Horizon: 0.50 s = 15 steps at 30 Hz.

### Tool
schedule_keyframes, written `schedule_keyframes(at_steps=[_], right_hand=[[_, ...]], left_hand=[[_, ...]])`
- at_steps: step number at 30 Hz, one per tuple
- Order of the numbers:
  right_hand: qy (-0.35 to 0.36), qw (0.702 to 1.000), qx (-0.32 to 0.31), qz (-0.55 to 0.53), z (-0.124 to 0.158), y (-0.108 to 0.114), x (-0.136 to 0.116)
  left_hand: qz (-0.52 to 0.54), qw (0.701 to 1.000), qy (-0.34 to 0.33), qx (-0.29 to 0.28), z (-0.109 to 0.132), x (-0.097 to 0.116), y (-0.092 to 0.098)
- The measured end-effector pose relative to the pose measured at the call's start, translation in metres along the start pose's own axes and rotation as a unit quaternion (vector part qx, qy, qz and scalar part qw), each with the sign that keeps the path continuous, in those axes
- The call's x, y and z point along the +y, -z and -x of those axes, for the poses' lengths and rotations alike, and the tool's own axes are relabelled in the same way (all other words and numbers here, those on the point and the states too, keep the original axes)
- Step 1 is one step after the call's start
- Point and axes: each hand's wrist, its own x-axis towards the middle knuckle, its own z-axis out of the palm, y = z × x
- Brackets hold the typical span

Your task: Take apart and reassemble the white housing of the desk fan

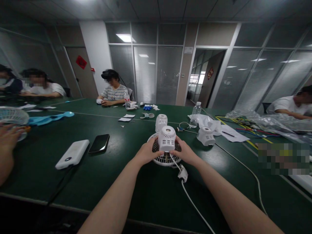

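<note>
A small white fan lies face down on the green table, its round grille (165, 160) below and its vented motor housing (167, 139) on top. My left hand (146, 153) grips the left side of the grille and housing with curled fingers. My right hand (184, 152) grips the right side in the same way. A white cable with an inline switch (183, 173) runs from the fan toward me.
A white power bank (72, 153) and a black phone (99, 143) lie to the left. More white motor housings (206, 136) (161, 121), a water bottle (195, 114) and papers sit beyond. Another person's hand (8, 138) holds a fan grille at far left. Other people sit around the table.
</note>
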Motion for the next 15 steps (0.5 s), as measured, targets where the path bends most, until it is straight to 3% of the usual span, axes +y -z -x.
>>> schedule_keyframes(at_steps=[5,8,12,15], right_hand=[[-0.025,0.997,-0.008,-0.076,0.007,0.003,0.006],[-0.037,0.994,0.027,-0.099,0.006,0.006,0.011],[-0.044,0.995,0.075,-0.049,0.004,0.010,0.011],[-0.053,0.997,0.060,0.018,0.005,0.010,0.011]], left_hand=[[0.041,0.999,-0.022,0.014,-0.004,-0.010,-0.003],[0.052,0.997,-0.011,0.061,-0.007,-0.015,-0.003],[0.028,0.993,0.001,0.115,-0.010,-0.017,-0.001],[0.007,0.992,0.003,0.123,-0.010,-0.017,0.000]])
